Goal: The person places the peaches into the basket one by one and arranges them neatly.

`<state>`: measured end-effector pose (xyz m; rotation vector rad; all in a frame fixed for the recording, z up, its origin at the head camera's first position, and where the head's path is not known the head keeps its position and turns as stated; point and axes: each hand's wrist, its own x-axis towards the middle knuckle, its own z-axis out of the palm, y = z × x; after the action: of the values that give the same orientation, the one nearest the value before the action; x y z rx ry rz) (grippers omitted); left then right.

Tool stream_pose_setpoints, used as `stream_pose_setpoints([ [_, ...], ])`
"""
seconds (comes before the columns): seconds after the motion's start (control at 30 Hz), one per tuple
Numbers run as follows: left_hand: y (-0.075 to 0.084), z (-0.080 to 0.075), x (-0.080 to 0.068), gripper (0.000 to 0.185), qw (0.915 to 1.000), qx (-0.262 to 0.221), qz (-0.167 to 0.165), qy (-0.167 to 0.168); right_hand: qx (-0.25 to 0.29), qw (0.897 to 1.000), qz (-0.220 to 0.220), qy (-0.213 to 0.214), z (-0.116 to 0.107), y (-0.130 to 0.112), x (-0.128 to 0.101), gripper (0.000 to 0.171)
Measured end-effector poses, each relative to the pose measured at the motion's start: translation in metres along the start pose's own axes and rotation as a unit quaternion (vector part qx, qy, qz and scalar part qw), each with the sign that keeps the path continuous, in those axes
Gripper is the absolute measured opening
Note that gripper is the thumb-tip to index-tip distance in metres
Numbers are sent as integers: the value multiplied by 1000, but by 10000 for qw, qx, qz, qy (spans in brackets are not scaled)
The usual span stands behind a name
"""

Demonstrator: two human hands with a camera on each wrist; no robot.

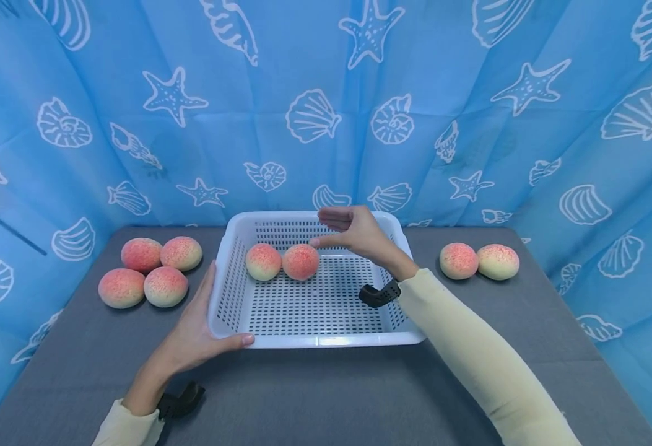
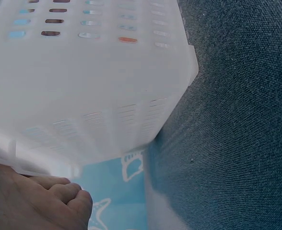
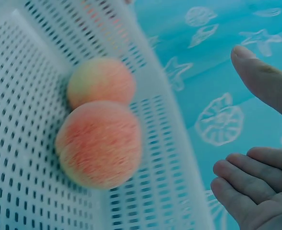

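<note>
A white plastic basket (image 1: 314, 339) with slotted walls stands on the grey cloth. Two pink-and-yellow peaches lie side by side in its back left part, the left peach (image 1: 263, 262) and the right peach (image 1: 300, 262). My left hand (image 1: 194, 337) grips the basket's front left corner, thumb over the rim and fingers along the outer wall; the left wrist view shows those fingers (image 2: 59, 196) beneath the rim. Over the basket's back side, my right hand (image 1: 356, 234) is held with thumb and fingers spread apart, holding nothing. Its thumb tip overlaps the right peach in the head view.
Left of the basket, several peaches (image 1: 166, 286) sit grouped on the grey table (image 1: 326, 396). Two more stand to the right, a rounder peach (image 1: 459, 261) and a longer peach (image 1: 498, 262). A blue curtain (image 1: 326, 173) with white shells and starfish hangs behind the table.
</note>
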<state>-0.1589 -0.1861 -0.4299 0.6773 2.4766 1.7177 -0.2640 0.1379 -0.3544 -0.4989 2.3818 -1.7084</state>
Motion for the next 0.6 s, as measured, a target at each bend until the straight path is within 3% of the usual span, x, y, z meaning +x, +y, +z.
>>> stream_pose_setpoints([
  [0.33,0,0,-1,135,10000,11,72,34,921,9926,-721,328,-27,-21,-43,71],
  [0.6,0,-1,-2,135,9998,157,-78,50,1007,9878,-934,733,-43,-14,-85,75],
])
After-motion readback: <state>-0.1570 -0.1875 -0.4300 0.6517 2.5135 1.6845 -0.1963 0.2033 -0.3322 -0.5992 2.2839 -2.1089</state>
